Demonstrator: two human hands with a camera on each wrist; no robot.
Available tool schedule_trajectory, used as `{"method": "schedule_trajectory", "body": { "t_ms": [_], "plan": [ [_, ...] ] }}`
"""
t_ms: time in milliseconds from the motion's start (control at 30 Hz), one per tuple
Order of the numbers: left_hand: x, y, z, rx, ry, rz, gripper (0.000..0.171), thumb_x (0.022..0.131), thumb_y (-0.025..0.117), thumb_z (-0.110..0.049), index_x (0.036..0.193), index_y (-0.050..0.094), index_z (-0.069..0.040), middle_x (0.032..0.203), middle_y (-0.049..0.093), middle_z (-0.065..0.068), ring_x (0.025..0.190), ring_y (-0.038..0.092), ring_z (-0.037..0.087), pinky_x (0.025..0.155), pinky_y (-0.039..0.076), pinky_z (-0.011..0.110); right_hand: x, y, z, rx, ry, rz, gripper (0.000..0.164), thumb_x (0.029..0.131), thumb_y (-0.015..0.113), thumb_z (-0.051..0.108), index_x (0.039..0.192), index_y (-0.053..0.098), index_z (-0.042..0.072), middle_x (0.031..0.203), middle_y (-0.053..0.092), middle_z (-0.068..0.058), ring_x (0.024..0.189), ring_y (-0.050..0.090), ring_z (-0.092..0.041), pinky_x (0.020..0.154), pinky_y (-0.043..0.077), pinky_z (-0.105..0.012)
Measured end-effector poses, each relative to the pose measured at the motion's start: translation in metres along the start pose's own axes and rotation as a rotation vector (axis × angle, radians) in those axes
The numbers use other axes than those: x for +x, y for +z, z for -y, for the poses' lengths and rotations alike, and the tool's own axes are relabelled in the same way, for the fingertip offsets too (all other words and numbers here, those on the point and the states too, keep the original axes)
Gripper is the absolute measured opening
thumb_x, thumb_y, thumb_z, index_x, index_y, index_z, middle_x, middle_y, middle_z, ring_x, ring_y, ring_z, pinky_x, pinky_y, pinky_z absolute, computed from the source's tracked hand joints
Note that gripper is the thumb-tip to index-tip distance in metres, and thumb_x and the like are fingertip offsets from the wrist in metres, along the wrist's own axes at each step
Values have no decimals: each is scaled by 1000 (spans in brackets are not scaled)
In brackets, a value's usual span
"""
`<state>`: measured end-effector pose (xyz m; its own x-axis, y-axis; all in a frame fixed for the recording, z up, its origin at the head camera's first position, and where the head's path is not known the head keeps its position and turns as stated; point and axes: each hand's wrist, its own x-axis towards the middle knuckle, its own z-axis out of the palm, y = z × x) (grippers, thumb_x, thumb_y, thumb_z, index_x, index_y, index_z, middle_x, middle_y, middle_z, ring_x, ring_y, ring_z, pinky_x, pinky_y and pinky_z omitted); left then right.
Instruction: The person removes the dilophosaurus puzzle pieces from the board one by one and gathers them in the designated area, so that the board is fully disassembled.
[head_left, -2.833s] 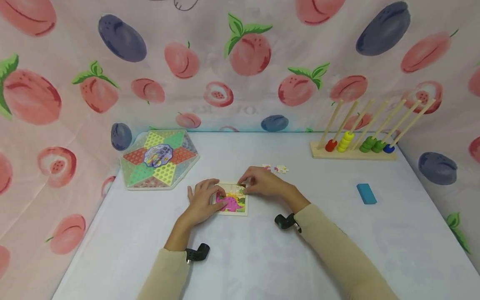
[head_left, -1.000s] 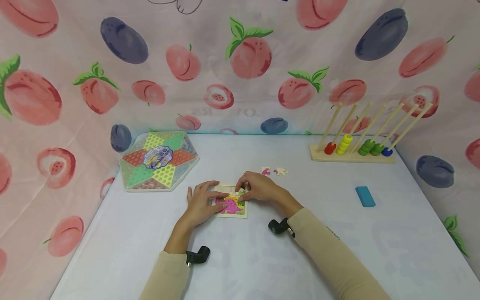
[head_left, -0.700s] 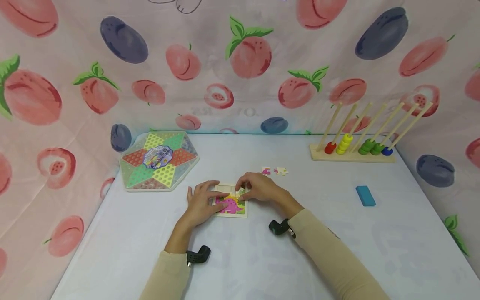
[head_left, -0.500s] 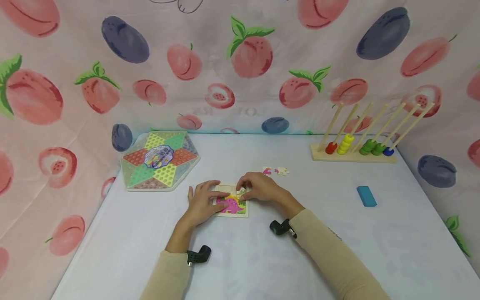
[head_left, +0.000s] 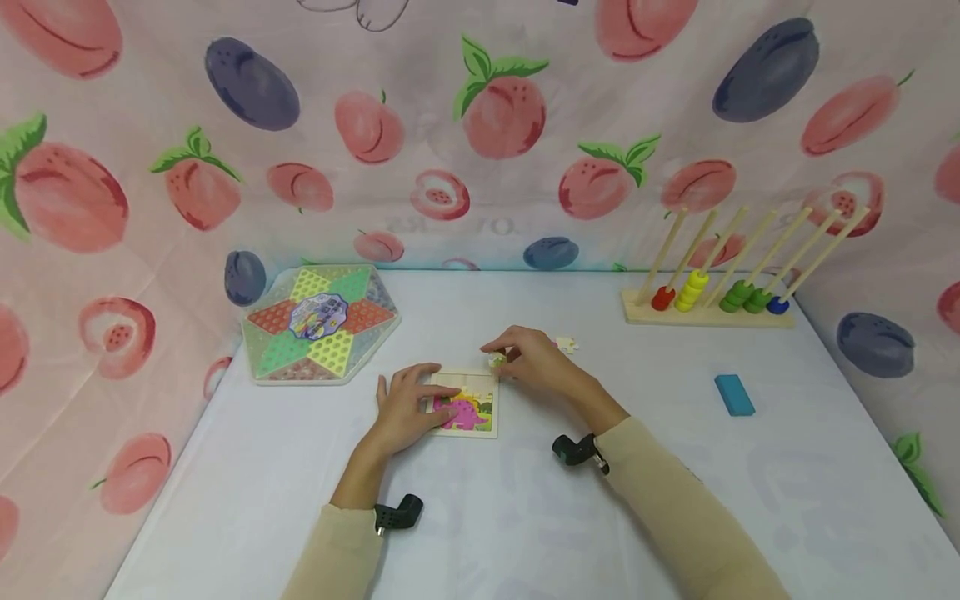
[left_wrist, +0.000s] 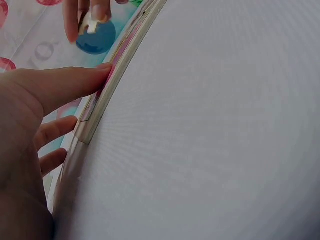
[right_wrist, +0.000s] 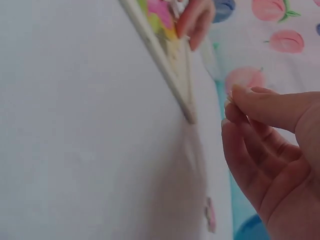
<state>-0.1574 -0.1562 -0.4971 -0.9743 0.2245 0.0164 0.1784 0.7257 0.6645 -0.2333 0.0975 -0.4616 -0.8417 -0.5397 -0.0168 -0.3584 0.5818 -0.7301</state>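
A small wooden jigsaw puzzle [head_left: 463, 415] with a pink dinosaur picture lies on the white table. Its lower part is filled with pieces, while bare wood shows along its far side. My left hand [head_left: 403, 408] rests on its left side with thumb and forefinger stretched over the picture; the left wrist view has the thumb pressing on it near the frame [left_wrist: 102, 107]. Just beyond the far right corner, my right hand [head_left: 538, 360] pinches a puzzle piece [head_left: 497, 360] between thumb and fingertips, lifted above the table. The left wrist view also shows that piece [left_wrist: 91, 24].
Loose puzzle pieces [head_left: 567, 343] lie behind my right hand, partly hidden by it. A Chinese checkers board [head_left: 318, 325] is at the back left. At the back right stands a wooden peg rack [head_left: 708, 315] with coloured beads, and a blue block [head_left: 734, 395] lies before it.
My right hand has lifted the puzzle piece out of the far right corner of the puzzle and moved away from me and slightly right. My left hand has stayed on the puzzle.
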Motion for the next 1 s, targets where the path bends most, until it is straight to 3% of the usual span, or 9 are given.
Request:
{"method": "schedule_trajectory", "body": {
  "t_ms": [267,467,733,1000],
  "plan": [
    [-1,0,-2,-7,-1,1,29,85,81,-26,114,79,-20,154,50,10,150,30,40,119,-8,76,-18,-44,-2,77,33,-111,33,93,71,3,126,71,6,120,66,-15,97,68,-27,69,62,-32],
    [-1,-1,-3,-13,-11,14,31,85,82,-26,116,79,-21,155,49,10,151,28,40,119,-10,76,-34,-73,-9,117,146,-184,31,90,76,8,120,67,8,122,68,-15,98,69,-26,70,63,-28],
    [0,-2,-2,-20,-22,28,32,86,81,-27,118,78,-21,156,48,8,152,26,38,120,-12,74,-58,-104,-34,118,217,-275,36,91,78,19,123,68,9,129,66,-14,95,74,-26,72,63,-25],
    [0,1,1,-20,1,10,31,85,82,-26,116,79,-21,154,50,9,150,29,39,119,-10,76,-72,-116,-63,175,229,-362,39,89,80,25,121,71,5,122,71,-22,75,74,-1,71,64,-29]
  ]
}}
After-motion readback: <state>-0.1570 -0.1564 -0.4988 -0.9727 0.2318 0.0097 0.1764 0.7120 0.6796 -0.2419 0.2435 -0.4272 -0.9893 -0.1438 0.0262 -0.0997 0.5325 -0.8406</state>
